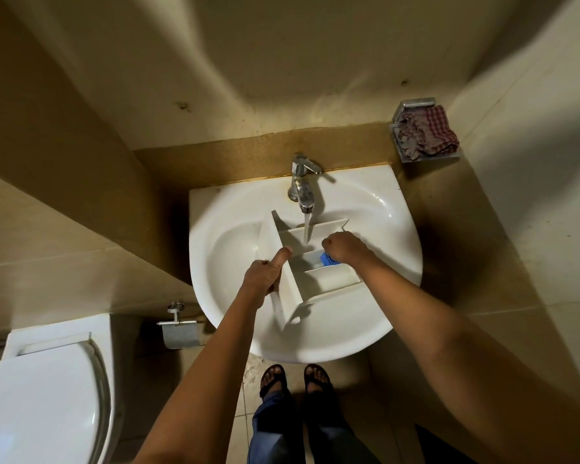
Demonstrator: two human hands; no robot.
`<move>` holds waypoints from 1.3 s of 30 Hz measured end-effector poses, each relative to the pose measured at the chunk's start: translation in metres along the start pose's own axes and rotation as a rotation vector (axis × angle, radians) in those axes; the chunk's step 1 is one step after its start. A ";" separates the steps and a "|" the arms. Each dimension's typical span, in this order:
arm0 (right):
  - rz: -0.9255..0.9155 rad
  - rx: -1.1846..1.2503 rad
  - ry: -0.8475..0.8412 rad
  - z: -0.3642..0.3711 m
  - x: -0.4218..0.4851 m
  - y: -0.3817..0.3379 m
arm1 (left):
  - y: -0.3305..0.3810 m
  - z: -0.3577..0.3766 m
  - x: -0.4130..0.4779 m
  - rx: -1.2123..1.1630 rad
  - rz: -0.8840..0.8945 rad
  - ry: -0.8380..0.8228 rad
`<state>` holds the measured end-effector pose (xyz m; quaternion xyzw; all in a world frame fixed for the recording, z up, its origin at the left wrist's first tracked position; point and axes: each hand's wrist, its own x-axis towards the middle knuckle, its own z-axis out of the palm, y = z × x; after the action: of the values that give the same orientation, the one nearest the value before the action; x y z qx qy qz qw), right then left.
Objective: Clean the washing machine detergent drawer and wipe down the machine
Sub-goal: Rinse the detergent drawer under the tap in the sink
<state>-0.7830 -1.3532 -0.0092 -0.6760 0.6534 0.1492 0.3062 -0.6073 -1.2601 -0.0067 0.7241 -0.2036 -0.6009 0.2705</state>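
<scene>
Standing at the left edge, the white ceramic toilet and the bare metal paper holder play no part in the job. Next comes the left hand, clamped on the front panel of the white plastic detergent drawer, thumb laid up along the panel and fingers wrapped behind it. That hold probably steadies the drawer and keeps it tilted over the white oval washbasin, so rinse water runs off into the bowl rather than onto the floor.

The drawer lies across the basin with its open compartments facing up, directly under the chrome lever tap. The thin stream of water falls into the rear compartment. The left grip is on the drawer's near-left end.

Just right of the stream, the right hand reaches into the middle compartment, its fingers curled tight over a small blue piece. Whether that is a cap or a scrubber cannot be told.

Far right, a red checked cloth sits bunched in a metal wall rack, likely kept for wiping.
</scene>
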 end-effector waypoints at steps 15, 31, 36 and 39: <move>-0.352 0.332 -0.191 0.006 -0.019 -0.058 | 0.002 -0.001 -0.001 0.009 -0.009 -0.020; 0.269 2.000 -0.374 -0.012 0.010 -0.053 | 0.001 -0.001 -0.001 0.032 -0.012 0.006; 0.294 2.033 -0.386 -0.016 0.014 -0.050 | 0.001 -0.001 -0.001 0.034 -0.003 0.002; 0.279 2.012 -0.438 -0.021 0.007 -0.045 | 0.002 -0.001 -0.002 0.030 -0.001 -0.002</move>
<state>-0.7426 -1.3731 0.0127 0.0154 0.4787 -0.3114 0.8208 -0.6069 -1.2598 -0.0036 0.7277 -0.2124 -0.5985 0.2589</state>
